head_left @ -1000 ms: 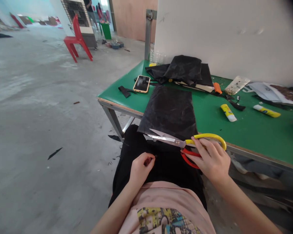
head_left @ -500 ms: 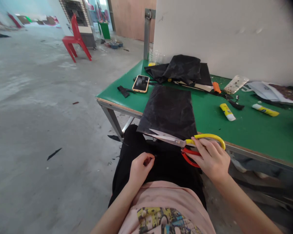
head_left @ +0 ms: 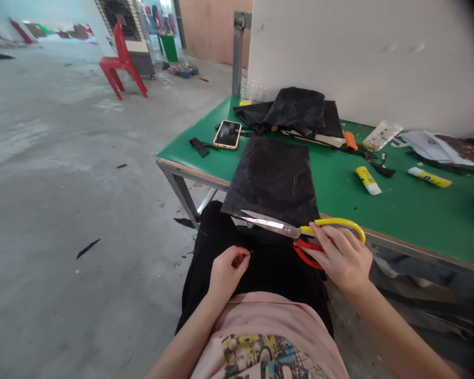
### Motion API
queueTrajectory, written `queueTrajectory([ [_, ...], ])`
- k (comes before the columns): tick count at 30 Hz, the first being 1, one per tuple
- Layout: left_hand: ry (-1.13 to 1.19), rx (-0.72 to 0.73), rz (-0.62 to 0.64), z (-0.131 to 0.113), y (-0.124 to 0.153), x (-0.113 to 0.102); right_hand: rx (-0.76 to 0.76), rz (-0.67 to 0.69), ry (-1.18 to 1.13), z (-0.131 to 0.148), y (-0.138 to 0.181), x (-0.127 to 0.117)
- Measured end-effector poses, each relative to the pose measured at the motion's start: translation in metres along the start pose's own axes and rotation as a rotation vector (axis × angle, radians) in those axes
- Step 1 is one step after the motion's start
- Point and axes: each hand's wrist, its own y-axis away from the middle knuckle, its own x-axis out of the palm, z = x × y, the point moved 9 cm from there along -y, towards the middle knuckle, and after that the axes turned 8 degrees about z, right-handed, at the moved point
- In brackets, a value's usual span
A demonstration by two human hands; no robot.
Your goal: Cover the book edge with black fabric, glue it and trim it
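Note:
My right hand (head_left: 343,255) grips a pair of scissors (head_left: 276,225) by its handles, one loop yellow and one red. Its blades point left and lie close together along the near edge of a flat black sheet (head_left: 274,176), which overhangs the front of the green table. Whether the blades touch that sheet I cannot tell. Over my lap, my left hand (head_left: 229,268) is closed, thumb and fingertips pressed together against the black trousers (head_left: 260,273). What it pinches, if anything, cannot be made out.
A phone (head_left: 227,135) and a folded black strip (head_left: 199,147) lie left on the green table (head_left: 189,137). Black material (head_left: 296,110) is piled behind. Two glue sticks (head_left: 368,180) and a clear plastic tray (head_left: 381,137) are to the right. A red chair (head_left: 122,60) stands far left.
Both hands stay in almost the same place. The scissor blades have tilted slightly, and a brighter glint now shows on the lower one.

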Motion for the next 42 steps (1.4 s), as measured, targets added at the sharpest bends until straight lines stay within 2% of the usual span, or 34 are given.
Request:
queueTrajectory([
  [14,-0.001,0.007,-0.002,0.0,-0.001,0.0,-0.035,-0.03,0.078,0.0,0.002,-0.001],
  [24,-0.005,0.003,0.0,0.001,0.0,0.0,-0.016,0.018,0.031,-0.004,-0.003,-0.002],
  [42,-0.018,0.019,0.006,-0.003,-0.002,0.002,-0.065,0.072,0.17,-0.015,0.006,-0.016],
])
